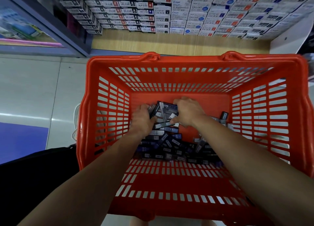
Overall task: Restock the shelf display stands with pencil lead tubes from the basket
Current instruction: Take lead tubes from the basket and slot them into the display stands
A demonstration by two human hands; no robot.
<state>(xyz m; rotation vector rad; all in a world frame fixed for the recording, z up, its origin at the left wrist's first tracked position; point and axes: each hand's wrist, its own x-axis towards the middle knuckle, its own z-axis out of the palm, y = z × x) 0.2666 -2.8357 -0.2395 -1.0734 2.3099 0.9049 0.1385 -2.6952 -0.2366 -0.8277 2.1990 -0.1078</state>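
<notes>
reaching into red basket [88, 96]: left grip [142, 118] and right grip [188, 112] both clamped on one bunch of tubes [163, 111], just above loose pile [169, 146] on basket floor.

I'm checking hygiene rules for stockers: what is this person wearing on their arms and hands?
Nothing shows. The left hand and right hand are bare, without gloves, and neither wrist carries a watch or bracelet. The left forearm and right forearm are uncovered to the frame edge, so no sleeve is visible. The fingers are too blurred to rule out rings.
</notes>
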